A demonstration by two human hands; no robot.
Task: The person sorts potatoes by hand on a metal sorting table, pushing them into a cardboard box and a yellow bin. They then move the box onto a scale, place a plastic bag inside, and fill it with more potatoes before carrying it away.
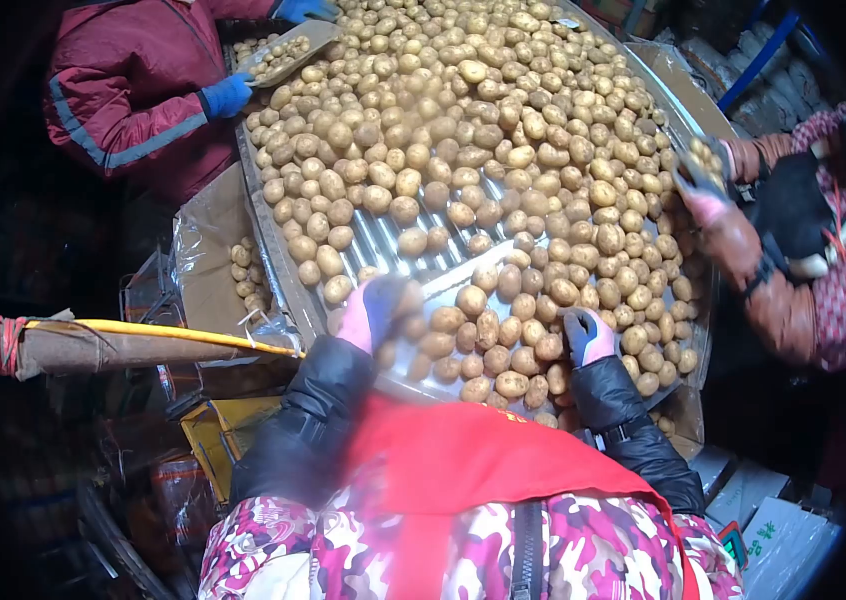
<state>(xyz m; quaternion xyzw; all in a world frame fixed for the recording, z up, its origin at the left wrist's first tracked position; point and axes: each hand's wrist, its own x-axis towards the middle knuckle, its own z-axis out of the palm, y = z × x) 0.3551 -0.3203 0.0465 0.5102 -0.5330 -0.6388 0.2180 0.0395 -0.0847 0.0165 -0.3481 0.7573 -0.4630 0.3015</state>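
A: Hands?
B: My left hand (375, 312), gloved, low centre, fingers curled around a potato (406, 297). My right hand (588, 335), just right of it, rests on the potatoes (483, 150), fingers bent; can't tell if it grips one.
A: Potatoes where?
B: Heaped over the metal sorting table (383, 240), centre to top. A co-worker's blue glove (226, 96) upper left, another person's glove (703, 200) at right.

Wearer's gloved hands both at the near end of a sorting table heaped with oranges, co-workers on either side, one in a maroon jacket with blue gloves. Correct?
One error: the head view shows potatoes, not oranges, heaped on the sorting table. The rest holds: the left hand and right hand are gloved at the near end, with co-workers either side, one in a maroon jacket and blue gloves.
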